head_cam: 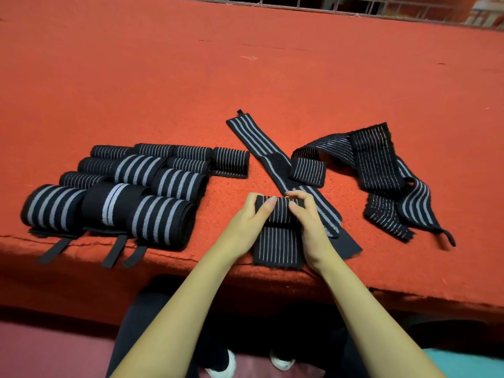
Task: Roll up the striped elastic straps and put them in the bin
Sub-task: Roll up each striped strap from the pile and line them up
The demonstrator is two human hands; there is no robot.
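Forearms [191, 296] are stretched over the red tabletop's [245, 77] near edge, where a thin-striped elastic strap [275, 246] lies half rolled.
The roll is gripped at both ends by the left hand [245, 225] and right hand [308, 219], fingers curled over it. It is judged light, soft and springy, best pinched firmly across the roll. Finished rolls [122, 186] lie toward the left edge, loose straps [376, 170] toward the right; no bin is seen.

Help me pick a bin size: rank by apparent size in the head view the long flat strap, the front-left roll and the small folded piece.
1. long flat strap
2. front-left roll
3. small folded piece
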